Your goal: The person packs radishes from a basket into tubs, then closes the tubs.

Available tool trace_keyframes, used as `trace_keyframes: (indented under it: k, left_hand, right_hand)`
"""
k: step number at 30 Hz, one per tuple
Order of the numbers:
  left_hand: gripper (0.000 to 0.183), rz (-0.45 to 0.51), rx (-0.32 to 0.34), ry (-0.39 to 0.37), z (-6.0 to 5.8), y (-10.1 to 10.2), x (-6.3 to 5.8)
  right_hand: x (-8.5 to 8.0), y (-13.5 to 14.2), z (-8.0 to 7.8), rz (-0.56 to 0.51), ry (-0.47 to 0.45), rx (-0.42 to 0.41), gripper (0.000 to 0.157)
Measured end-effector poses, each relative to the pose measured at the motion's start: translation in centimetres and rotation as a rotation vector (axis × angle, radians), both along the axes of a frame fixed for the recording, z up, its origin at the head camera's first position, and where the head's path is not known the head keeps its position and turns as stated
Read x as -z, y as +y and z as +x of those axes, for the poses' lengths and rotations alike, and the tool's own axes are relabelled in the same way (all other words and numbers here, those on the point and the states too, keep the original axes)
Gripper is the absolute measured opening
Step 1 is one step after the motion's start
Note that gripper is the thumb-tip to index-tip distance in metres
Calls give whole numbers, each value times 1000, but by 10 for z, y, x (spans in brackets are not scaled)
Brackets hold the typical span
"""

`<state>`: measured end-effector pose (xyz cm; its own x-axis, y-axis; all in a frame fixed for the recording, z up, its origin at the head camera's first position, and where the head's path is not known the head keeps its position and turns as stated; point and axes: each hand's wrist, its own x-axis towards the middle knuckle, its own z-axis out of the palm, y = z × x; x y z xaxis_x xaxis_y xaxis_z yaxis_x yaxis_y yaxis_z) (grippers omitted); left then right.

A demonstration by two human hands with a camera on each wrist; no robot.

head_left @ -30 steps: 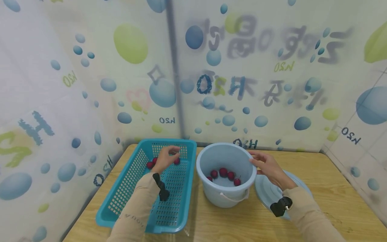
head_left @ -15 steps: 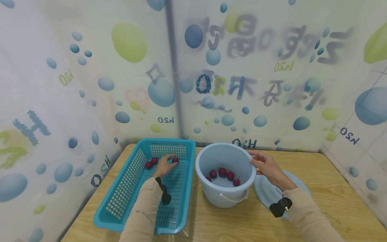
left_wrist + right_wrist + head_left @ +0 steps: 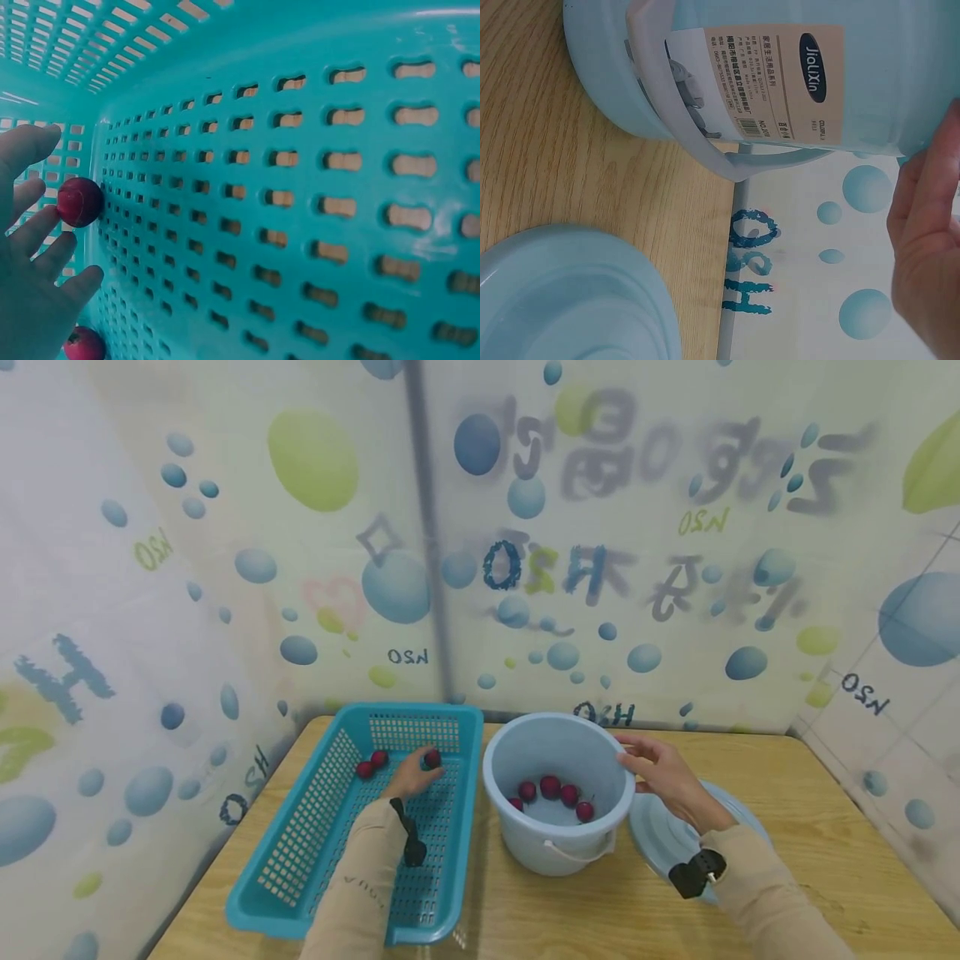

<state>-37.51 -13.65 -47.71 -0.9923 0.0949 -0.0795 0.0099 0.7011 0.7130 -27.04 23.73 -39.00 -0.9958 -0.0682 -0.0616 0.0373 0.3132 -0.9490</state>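
Observation:
My left hand (image 3: 410,776) reaches into the turquoise slotted basket (image 3: 468,827), its fingers spread around a small dark red, plum-like fruit (image 3: 79,202). In the left wrist view this fruit sits against the basket's corner, fingertips right beside it. Two more of these red fruits (image 3: 372,765) lie to the left of the hand. On the right, my right hand (image 3: 667,781) grips the rim of a light blue bucket (image 3: 558,852), fingertips over its edge. Several similar fruits (image 3: 550,787) lie on the bucket's bottom.
A light blue round lid (image 3: 731,810) lies on the wooden table (image 3: 817,827) under my right forearm. The bucket's white handle (image 3: 581,854) hangs down at the front. A wall sheet (image 3: 675,693) with printed bubbles stands behind the table.
My left hand has lowered into the basket and closed in around the right-hand fruit. The right hand stays at the bucket rim. The head view has shifted slightly.

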Motion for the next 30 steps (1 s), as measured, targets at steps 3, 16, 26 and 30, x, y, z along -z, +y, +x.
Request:
trace_keyframes:
  k: [3, 16, 26, 30]
  left_hand:
    - [54, 6, -9, 26, 0, 0, 1]
    - [41, 40, -28, 107, 15, 5, -10]
    - [21, 40, -88, 173, 15, 7, -6]
    - [15, 41, -114, 186, 16, 8, -3]
  right_hand:
    - [0, 0, 0, -5, -1, -2, 51]
    - [-1, -1, 1, 6, -24, 5, 51]
    - [-2, 0, 0, 1, -11, -2, 51]
    - [-2, -1, 1, 3, -14, -1, 50]
